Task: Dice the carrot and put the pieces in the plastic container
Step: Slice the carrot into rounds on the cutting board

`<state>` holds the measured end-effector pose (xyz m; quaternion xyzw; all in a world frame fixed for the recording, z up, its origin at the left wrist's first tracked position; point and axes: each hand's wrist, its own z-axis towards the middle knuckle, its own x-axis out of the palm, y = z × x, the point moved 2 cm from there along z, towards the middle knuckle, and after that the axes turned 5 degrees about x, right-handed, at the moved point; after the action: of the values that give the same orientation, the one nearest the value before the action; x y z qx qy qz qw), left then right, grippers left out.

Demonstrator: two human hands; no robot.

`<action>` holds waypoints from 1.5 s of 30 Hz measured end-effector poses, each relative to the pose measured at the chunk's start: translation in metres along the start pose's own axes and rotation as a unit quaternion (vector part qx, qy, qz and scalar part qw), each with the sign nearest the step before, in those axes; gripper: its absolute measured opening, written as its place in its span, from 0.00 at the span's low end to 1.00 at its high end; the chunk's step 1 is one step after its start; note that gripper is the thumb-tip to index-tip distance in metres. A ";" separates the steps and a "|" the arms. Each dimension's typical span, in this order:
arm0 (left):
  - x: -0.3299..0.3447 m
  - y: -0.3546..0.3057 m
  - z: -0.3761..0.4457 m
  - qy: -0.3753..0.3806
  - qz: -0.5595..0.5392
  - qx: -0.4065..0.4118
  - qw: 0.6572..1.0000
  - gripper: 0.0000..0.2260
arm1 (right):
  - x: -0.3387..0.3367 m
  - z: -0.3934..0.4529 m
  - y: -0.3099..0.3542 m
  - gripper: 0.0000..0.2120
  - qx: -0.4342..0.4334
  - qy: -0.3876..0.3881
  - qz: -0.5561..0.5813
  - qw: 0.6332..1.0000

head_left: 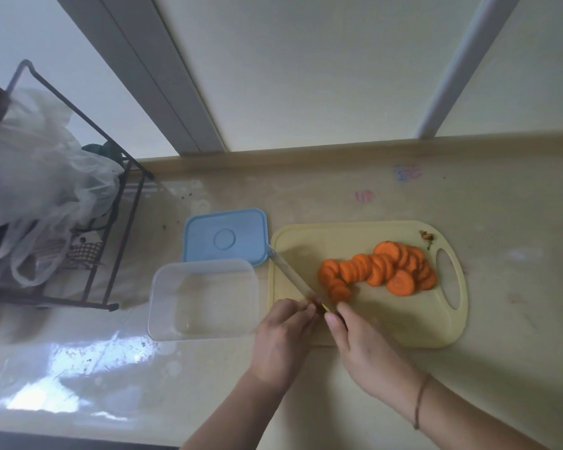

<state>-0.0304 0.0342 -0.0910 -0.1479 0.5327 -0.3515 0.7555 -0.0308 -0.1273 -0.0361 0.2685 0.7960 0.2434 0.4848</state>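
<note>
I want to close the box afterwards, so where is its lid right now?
In the head view the blue lid lies flat on the counter, just behind the clear container and left of the cutting board.

Two bare forearms reach in from the near edge, with no sleeves showing anywhere along them. The left hand point(281, 339) carries no ring, watch or band that I can make out, and its wrist is plain. Just behind the right hand point(361, 349), a thin brown cord bracelet point(420, 401) circles the wrist as a single narrow loop, with no bead or clasp visible. The fingernails that show are short and unpainted. No gloves cover either of the hands.
</note>
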 end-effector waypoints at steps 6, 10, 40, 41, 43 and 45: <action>-0.003 -0.003 -0.001 0.009 -0.030 -0.049 0.998 0.07 | -0.014 0.009 -0.004 0.14 0.053 0.017 0.108 0.993; -0.006 -0.009 0.001 0.001 -0.055 -0.141 0.988 0.13 | -0.020 -0.011 -0.002 0.21 0.006 0.001 0.073 0.997; -0.002 -0.001 -0.007 0.002 -0.039 -0.135 0.990 0.07 | -0.011 -0.025 0.005 0.16 -0.032 0.004 -0.010 0.999; -0.001 -0.001 -0.008 -0.001 -0.039 -0.138 0.990 0.07 | -0.012 -0.029 0.001 0.16 -0.027 0.013 -0.009 1.000; 0.001 0.001 -0.009 -0.011 -0.031 -0.128 0.991 0.06 | -0.011 -0.032 -0.003 0.16 -0.027 0.016 -0.016 0.999; 0.002 0.000 -0.010 -0.016 -0.029 -0.115 0.993 0.06 | -0.005 -0.023 -0.001 0.17 -0.032 0.003 -0.028 0.999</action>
<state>-0.0388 0.0342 -0.0966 -0.2543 0.5528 -0.3072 0.7317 -0.0497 -0.1345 -0.0238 0.2299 0.7965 0.2559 0.4973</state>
